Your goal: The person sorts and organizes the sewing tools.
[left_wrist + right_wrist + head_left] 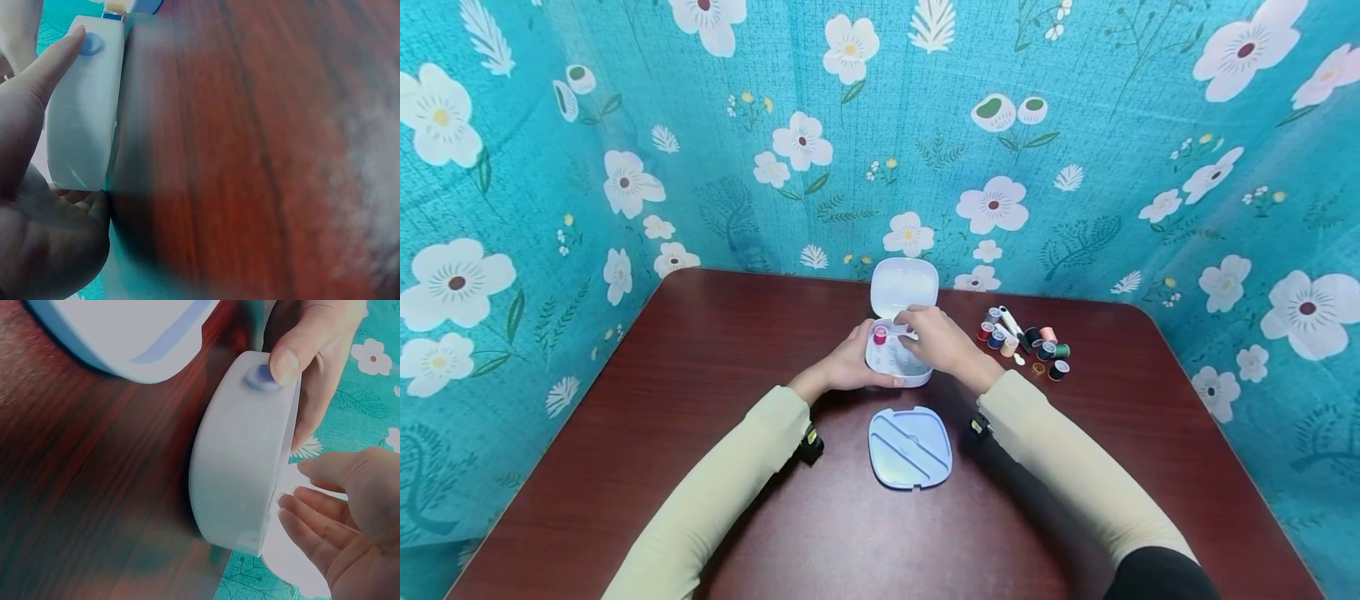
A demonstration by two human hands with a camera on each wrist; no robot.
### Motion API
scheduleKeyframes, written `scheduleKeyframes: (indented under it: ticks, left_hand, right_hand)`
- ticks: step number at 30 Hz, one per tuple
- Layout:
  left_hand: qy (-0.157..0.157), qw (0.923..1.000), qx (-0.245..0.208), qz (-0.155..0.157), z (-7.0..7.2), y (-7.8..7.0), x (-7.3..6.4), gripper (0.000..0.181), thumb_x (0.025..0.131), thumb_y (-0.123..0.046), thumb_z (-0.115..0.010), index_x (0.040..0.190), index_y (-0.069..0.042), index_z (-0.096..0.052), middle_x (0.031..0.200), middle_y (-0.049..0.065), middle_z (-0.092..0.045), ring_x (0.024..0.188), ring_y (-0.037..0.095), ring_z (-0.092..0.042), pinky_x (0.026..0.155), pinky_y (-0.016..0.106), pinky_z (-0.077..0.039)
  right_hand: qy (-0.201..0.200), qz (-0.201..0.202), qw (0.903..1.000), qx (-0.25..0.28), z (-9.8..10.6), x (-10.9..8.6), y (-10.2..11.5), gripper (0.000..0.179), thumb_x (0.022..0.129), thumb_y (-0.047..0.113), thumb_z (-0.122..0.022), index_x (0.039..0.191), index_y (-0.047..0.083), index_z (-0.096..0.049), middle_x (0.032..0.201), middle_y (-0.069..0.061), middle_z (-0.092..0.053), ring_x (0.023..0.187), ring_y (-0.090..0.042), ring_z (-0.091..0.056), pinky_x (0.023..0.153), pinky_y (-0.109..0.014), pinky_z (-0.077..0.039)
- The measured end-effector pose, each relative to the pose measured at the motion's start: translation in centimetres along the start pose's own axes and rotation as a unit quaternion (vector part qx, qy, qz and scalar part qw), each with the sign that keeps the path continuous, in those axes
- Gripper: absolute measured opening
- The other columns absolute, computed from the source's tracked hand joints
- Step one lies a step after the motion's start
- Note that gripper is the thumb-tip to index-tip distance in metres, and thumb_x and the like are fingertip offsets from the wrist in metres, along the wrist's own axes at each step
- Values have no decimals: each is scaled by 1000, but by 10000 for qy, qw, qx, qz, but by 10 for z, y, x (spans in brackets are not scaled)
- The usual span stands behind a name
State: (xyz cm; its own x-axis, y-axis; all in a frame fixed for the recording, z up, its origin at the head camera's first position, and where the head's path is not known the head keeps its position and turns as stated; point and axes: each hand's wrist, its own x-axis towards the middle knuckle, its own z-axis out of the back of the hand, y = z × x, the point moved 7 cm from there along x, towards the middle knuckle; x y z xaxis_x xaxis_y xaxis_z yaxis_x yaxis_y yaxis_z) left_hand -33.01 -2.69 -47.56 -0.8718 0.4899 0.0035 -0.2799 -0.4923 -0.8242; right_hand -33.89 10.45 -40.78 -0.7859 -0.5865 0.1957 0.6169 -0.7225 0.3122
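Note:
A white sewing box [913, 379] stands with its lid [904, 287] raised at the back. My left hand [848, 360] grips the box at its left side, the thumb [286, 365] along the front wall near a bluish round button [262, 378]. A bright pink thread spool [880, 335] stands in the box at its left, on a floor with small pegs. My right hand [936, 335] reaches over the box's right side, fingers pointing inward. In the right wrist view its fingers [312, 519] are lightly bent and I see nothing between them, though part of the index finger is hidden behind the thumb.
A pale blue tray insert [910, 448] with slots lies in front of the box. To the right sit several thread spools [1009, 345], a white-handled tool [1009, 321] and a small yellowish ring [1038, 368]. Floral teal cloth [850, 167] hangs behind the brown table [760, 317].

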Motion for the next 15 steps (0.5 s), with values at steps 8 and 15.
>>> scheduleKeyframes:
  ticks: [8,15]
  left_hand:
    - [44,10000,-72,-43,0,-1,1,108,73,-37,-94,151,-6,-26,142,15,-42,125,26,-45,103,43,-43]
    - [44,10000,29,-8,-1,2,2,109,72,-40,-94,151,-8,-26,141,13,-42,123,25,-45,102,42,-43]
  right_hand:
    - [-85,-129,9998,82,6,-12,-7,28,91,8,-76,118,0,-72,111,-15,-72,100,-32,-70,85,-43,-57]
    - [-148,-182,9996,147,4,-23,-10,29,91,8,-76,119,1,-72,113,-14,-71,100,-30,-69,86,-43,-58]
